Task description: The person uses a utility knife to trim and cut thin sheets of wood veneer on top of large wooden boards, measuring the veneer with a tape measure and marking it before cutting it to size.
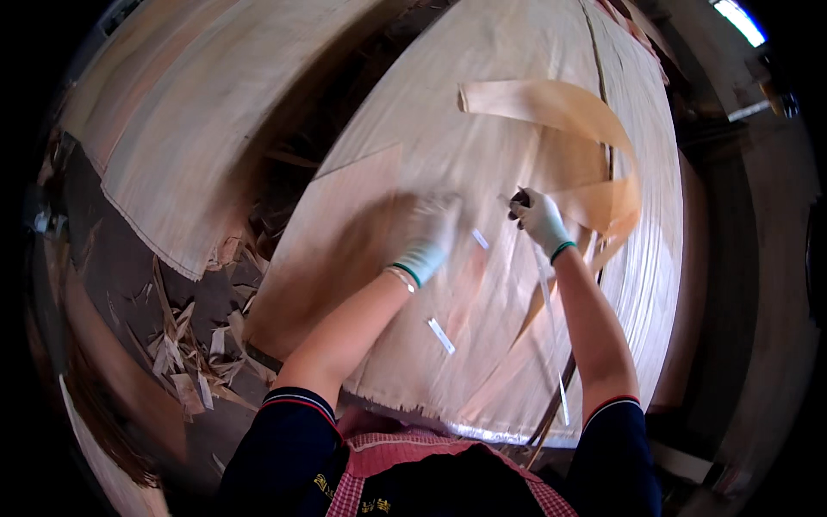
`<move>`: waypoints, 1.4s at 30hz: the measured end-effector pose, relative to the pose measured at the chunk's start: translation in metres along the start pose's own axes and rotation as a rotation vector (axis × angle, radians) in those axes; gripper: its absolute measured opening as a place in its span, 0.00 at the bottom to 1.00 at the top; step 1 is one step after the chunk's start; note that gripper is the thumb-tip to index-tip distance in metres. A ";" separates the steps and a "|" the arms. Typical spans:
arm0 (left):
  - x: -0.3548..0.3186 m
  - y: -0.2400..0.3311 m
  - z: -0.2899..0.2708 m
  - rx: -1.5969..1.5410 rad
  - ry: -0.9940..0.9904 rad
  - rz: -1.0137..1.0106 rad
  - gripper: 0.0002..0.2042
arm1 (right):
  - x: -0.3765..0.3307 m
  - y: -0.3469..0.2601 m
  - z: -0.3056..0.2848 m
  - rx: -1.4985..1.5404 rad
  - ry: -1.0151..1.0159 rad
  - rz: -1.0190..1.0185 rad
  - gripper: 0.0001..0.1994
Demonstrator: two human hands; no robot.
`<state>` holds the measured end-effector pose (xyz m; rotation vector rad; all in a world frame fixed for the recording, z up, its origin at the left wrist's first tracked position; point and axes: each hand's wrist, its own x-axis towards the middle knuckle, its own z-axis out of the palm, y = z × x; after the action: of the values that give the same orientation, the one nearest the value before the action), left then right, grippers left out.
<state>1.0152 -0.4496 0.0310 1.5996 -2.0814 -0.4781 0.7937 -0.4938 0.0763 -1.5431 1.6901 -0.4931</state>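
Observation:
My left hand (433, 226), in a white glove with a green cuff, hovers over or rests on the pale wood veneer sheet (448, 112). Motion smears its fingers, so their pose is unclear. A pinkish veneer piece (332, 233) lies beside it. My right hand (544, 222), gloved alike, is closed around a small dark object (519, 202) whose kind I cannot make out. A long narrow white strip (552, 336) runs from near that wrist toward me. Two short white strips (480, 238) (441, 336) lie on the sheet between my arms.
A long thin veneer ribbon (594, 116) curls up beyond my right hand. A dark split (596, 52) runs along the sheet. Another veneer stack (198, 112) stands at the left across a gap. Veneer scraps (185, 349) litter the floor at the lower left.

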 end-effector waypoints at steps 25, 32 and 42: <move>0.030 -0.186 -0.071 0.002 0.327 -0.187 0.20 | 0.076 -0.155 0.167 0.263 -0.361 -0.100 0.09; -0.009 -0.220 -0.067 0.263 0.155 0.160 0.21 | 0.099 -0.158 0.240 -0.455 -0.138 -0.235 0.12; -0.068 -0.133 -0.026 0.179 -0.019 0.295 0.24 | 0.005 -0.099 0.181 -0.425 -0.263 0.083 0.14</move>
<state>1.1508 -0.4183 -0.0293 1.3490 -2.3802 -0.2108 0.9955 -0.4783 0.0352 -1.7340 1.7114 0.1220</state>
